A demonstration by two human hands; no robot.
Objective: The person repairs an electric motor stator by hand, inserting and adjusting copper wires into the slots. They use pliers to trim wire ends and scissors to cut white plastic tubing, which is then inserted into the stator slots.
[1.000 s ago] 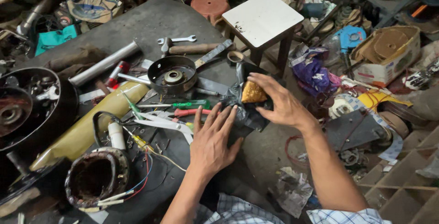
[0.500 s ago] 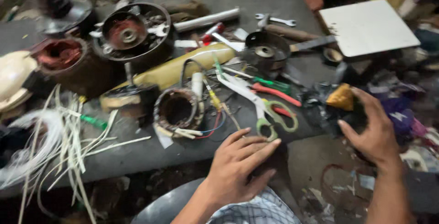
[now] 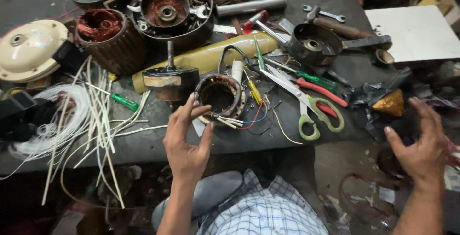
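My left hand (image 3: 186, 139) hovers with fingers spread just in front of a ring-shaped motor stator (image 3: 219, 96) with coloured wires trailing from it; thumb and fingers are near its rim but grip nothing. My right hand (image 3: 421, 141) is open at the right, fingers curled, next to a crumpled black plastic bag (image 3: 371, 101) that holds a yellow-orange lump (image 3: 390, 103). It holds nothing. Green-handled scissors (image 3: 316, 112) lie between the two hands on the dark workbench (image 3: 163, 141).
A rotor with a shaft (image 3: 170, 79), a copper-wound stator (image 3: 108, 38), a round black housing (image 3: 175, 12), a cream cover (image 3: 28, 48), white sleeving strips (image 3: 103, 115), screwdrivers, a wrench (image 3: 326, 13), a hammer, a yellow tube (image 3: 211, 55) and a white stool (image 3: 417, 31) crowd the area.
The view has swung left along the bench. My left hand has lifted off the bench and reached toward the ring stator. My right hand has let go of the black bag and opened.
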